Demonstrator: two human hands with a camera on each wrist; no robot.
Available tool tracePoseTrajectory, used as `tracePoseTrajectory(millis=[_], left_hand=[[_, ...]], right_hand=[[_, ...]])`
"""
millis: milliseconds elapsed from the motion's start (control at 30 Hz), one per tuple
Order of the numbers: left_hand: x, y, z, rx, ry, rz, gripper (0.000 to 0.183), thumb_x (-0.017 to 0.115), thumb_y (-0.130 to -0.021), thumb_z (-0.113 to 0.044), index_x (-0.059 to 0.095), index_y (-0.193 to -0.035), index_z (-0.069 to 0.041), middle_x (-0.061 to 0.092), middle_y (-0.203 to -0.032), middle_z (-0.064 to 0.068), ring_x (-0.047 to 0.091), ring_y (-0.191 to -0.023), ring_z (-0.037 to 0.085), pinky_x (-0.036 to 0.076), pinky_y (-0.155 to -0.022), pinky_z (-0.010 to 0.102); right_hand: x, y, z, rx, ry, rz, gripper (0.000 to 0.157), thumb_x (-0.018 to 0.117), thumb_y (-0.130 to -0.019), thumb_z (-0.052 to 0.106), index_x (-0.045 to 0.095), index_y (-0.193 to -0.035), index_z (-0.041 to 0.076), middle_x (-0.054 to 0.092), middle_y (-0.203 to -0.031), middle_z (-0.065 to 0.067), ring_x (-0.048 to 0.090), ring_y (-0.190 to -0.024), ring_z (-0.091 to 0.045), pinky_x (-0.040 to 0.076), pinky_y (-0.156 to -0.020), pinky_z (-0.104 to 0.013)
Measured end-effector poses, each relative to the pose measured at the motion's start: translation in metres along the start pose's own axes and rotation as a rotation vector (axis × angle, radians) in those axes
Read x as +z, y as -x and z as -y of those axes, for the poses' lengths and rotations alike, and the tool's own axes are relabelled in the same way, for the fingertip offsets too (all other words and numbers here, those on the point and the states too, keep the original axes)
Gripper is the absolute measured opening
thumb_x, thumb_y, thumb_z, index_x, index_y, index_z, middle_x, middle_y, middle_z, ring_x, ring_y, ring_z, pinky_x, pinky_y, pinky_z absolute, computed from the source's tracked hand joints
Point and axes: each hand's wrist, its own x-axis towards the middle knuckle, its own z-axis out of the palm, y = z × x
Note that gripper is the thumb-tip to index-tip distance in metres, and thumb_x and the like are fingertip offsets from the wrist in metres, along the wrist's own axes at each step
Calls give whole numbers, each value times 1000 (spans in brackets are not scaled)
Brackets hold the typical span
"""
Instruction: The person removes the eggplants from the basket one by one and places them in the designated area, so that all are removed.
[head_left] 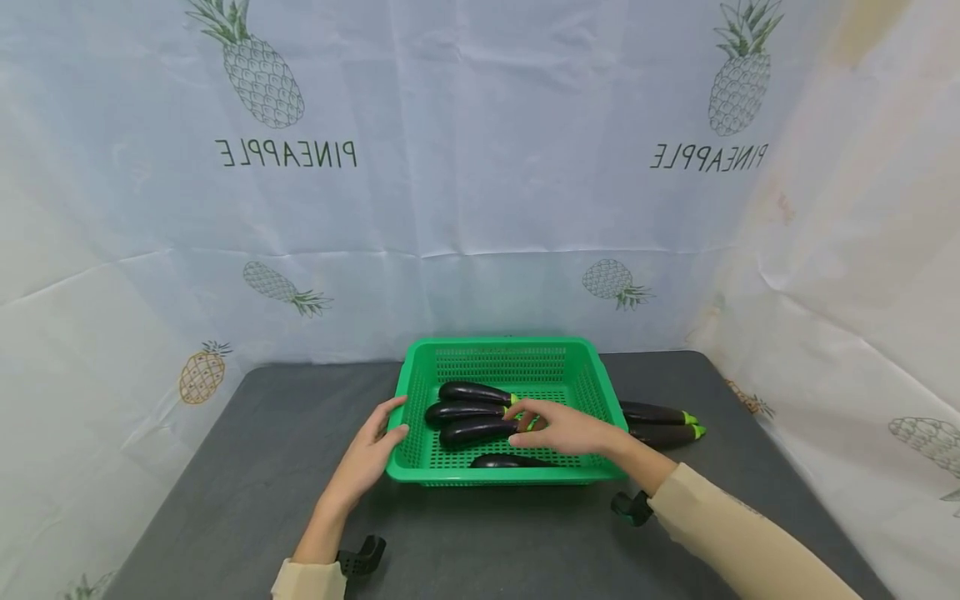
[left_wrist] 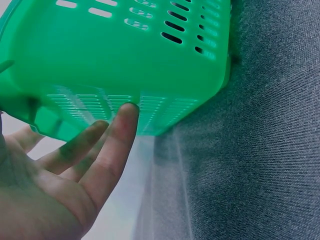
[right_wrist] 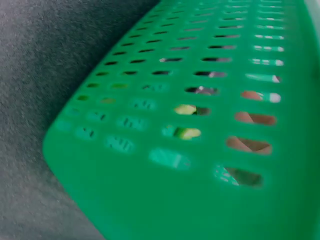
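Observation:
A green plastic basket [head_left: 510, 476] with slotted walls stands on the dark table. Inside, three eggplants lie side by side: a back one [head_left: 474, 392], a middle one [head_left: 461, 412] and a front one [head_left: 476, 432]. Another eggplant [head_left: 510, 461] lies by the near wall, partly hidden by the rim. My left hand [head_left: 367, 457] holds the basket's left side, thumb and index finger over the rim; other fingertips [left_wrist: 127, 117] touch the outer wall. My right hand [head_left: 558, 429], inside the basket, pinches the front eggplant near its green stem. The basket wall [right_wrist: 125, 185] hides most of this hand in the right wrist view.
Two more eggplants lie on the table to the right of the basket, a rear one [head_left: 654, 413] and a nearer one [head_left: 663, 435]. Behind the table hangs a pale cloth [head_left: 480, 200] with pineapple prints. Dark grey fabric [head_left: 495, 542] covers the table.

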Motion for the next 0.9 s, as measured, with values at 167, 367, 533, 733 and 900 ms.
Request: tracePoseTrajectory(millis=[167, 367, 533, 733, 900], left_hand=[[0, 0, 0, 2, -3, -1, 52, 51, -109, -31, 34, -157, -26, 18, -168, 12, 13, -154, 37, 22, -117, 64], [0, 0, 0, -2, 0, -9, 52, 51, -109, -30, 34, -158, -25, 20, -167, 13, 18, -153, 37, 27, -115, 64], [1, 0, 0, -7, 2, -8, 52, 51, -109, -30, 33, -158, -25, 21, -167, 13, 20, -153, 38, 28, -114, 64], [1, -1, -1, -14, 3, -5, 52, 51, -109, -29, 34, -158, -25, 19, -167, 12, 18, -153, 38, 26, -115, 64], [0, 0, -1, -16, 6, -11, 51, 51, -109, -29, 35, -157, -26, 20, -167, 13, 20, -152, 40, 28, -114, 65]], right_hand=[[4, -7, -2, 24, -14, 46, 51, 64, -101, 39, 54, -143, 12, 59, -118, -5, 61, -109, -28, 49, -86, -46], [11, -13, -5, 55, -13, 105, 49, 65, -101, 38, 53, -143, 16, 60, -117, -3, 59, -105, -22, 48, -85, -45], [16, -15, -8, 71, 6, 133, 47, 65, -101, 37, 54, -142, 20, 60, -118, -2, 59, -107, -21, 48, -88, -45], [18, -17, -11, 97, 10, 141, 45, 66, -100, 38, 55, -141, 24, 61, -118, -1, 59, -107, -20, 49, -88, -46], [19, -19, -13, 95, -7, 165, 42, 67, -100, 34, 56, -139, 23, 62, -116, -2, 61, -104, -19, 50, -86, -44]])
